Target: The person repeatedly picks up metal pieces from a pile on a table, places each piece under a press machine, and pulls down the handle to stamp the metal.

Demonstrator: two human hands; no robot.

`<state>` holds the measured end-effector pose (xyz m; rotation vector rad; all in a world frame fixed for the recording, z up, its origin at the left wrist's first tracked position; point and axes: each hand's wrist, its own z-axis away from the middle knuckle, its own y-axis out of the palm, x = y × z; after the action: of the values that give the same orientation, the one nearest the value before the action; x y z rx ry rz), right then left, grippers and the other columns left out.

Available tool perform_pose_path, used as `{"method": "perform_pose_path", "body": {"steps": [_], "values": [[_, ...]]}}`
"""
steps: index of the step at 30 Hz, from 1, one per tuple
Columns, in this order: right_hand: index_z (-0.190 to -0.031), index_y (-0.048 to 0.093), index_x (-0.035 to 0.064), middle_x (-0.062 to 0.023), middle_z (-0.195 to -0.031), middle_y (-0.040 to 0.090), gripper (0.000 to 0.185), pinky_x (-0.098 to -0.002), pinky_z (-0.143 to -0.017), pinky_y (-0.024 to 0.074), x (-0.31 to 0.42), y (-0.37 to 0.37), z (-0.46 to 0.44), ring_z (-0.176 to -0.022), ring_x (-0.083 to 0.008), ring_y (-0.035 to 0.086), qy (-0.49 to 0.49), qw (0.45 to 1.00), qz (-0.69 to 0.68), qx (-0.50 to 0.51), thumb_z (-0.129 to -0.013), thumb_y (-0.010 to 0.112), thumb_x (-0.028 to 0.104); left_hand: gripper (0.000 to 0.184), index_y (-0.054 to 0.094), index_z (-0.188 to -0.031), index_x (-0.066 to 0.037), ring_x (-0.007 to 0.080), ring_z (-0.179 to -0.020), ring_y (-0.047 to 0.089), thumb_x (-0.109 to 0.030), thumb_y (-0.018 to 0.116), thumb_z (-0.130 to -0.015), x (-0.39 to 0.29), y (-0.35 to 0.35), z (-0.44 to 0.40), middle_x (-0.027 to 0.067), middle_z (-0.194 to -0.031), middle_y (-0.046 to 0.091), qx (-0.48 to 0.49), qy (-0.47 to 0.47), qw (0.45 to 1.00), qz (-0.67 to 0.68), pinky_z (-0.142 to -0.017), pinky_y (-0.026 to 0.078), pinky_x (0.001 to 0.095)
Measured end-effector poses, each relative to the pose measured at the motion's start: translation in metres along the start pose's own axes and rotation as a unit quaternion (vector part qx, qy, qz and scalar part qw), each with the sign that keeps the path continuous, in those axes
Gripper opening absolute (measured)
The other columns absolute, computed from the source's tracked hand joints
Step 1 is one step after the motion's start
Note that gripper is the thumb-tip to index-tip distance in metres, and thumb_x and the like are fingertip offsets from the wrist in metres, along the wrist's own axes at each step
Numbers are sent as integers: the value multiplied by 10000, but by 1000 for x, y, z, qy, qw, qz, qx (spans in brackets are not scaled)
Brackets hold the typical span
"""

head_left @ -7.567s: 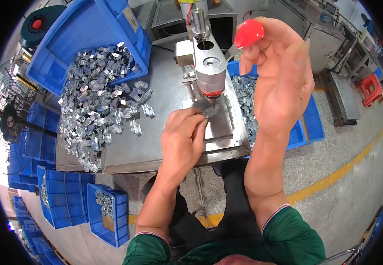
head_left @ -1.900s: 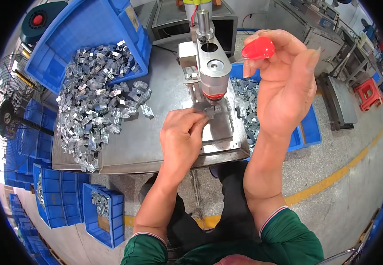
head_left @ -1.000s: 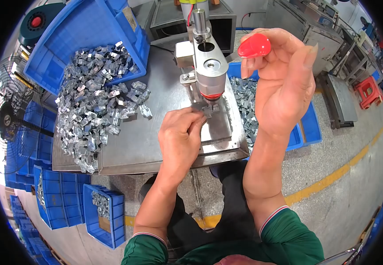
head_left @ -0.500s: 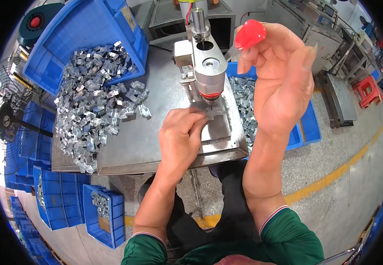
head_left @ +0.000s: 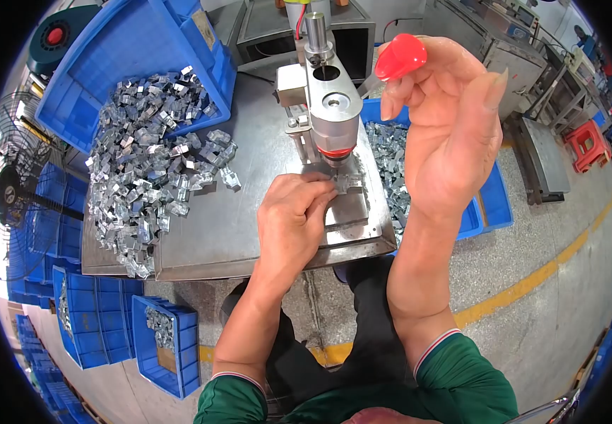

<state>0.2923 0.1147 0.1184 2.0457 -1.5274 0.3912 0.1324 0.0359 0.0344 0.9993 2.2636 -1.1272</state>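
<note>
Head view: the left grip (head_left: 289,210) is pinched closed at the near side of a small metal piece (head_left: 349,182), which lies just past its fingertips, beneath the machine head (head_left: 336,131). The right grip (head_left: 451,145) has its fingers curled around a red knob (head_left: 400,56), the thumb standing apart.

The piece looks light, stiff and hard to damage; its smooth, shiny faces could slip, and thin edges may be sharp. It is best taken by its outer side edge, with the fingertips kept out from under the machine head. The knob looks smooth and rigid, suited to curled fingers over its rounded end.

Left of the left grip, similar metal pieces (head_left: 140,152) are heaped on the bench (head_left: 210,244) and run up into a tilted blue bin (head_left: 126,60). More lie in another blue bin (head_left: 501,205) beyond the bench edge, left of the right grip.

Against the frame a second ago, the knob sits higher; against the latest earlier one, the left fingertips have shifted slightly rightward and the piece shows more clearly.
</note>
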Motion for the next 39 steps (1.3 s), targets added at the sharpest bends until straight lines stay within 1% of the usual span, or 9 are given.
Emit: {"method": "perform_pose_path", "body": {"steps": [6,11,12,20,27,31,32,35,39], "values": [[-1220,601,-100,-223,-1056,694,724,-301,-635,473,5,-9,2,-745,-188,580,50,998,-23,35,-1114,304,551,129,785,-940,-21,277,-916,705,6,791,-814,2,0,1,124,-974,767,8,5,1000,1,-811,548,363],[-1263,587,-93,-242,-1143,688,727,-296,-632,465,2,2,-2,-791,-173,577,46,997,-51,-35,-1115,286,551,138,779,-956,-15,292,-908,701,-37,809,-823,-1,-11,1,155,-1022,750,-16,-11,1000,20,-799,548,371],[-1303,575,-89,-240,-1218,673,728,-293,-641,459,0,0,-2,-830,-163,574,40,997,-54,-28,-1113,290,554,179,775,-995,-22,305,-875,692,-85,818,-833,7,-16,1,165,-1045,729,-31,15,999,-27,-774,545,377],[-1265,587,-126,-174,-1116,687,642,-280,-614,461,1,6,-3,-829,-151,586,27,996,-74,-50,-1124,377,464,308,758,-1092,-53,344,-848,660,-221,821,-842,62,-57,2,166,-948,674,-99,-68,936,-331,-762,519,449],[-1235,615,-115,-149,-1087,693,546,-272,-627,469,2,7,-3,-814,-140,588,20,996,-83,-33,-1127,424,384,145,751,-935,-35,354,-811,670,-137,797,-842,75,-62,12,143,-859,690,-65,-90,952,-284,-739,514,445],[-1202,644,-100,-123,-993,698,491,-269,-627,473,6,12,-3,-757,-124,583,26,995,-77,-50,-1118,472,351,106,743,-932,9,299,-783,697,-39,769,-841,71,-70,20,147,-895,722,-39,-103,974,-197,-719,531,363],[-1189,658,-87,-105,-926,692,483,-267,-627,477,8,12,-2,-713,-116,575,29,996,-73,-53,-1112,493,361,110,746,-958,24,225,-770,699,-3,747,-852,66,-71,22,132,-910,736,-42,-129,978,-158,-731,532,316],[-1316,552,-121,-180,-1133,671,638,-306,-664,462,3,4,0,-856,-159,572,24,1000,-8,0,-1129,344,453,92,744,-940,16,269,-780,706,-15,746,-854,44,-77,21,145,-934,742,-27,-180,980,-78,-725,540,336],[-1301,564,-123,-181,-1115,676,651,-309,-670,469,1,4,-1,-847,-161,576,5,999,-40,-11,-1128,351,467,102,749,-947,43,144,-832,671,19,748,-848,22,-78,20,89,-938,735,-17,-162,987,-15,-772,527,267]]}}
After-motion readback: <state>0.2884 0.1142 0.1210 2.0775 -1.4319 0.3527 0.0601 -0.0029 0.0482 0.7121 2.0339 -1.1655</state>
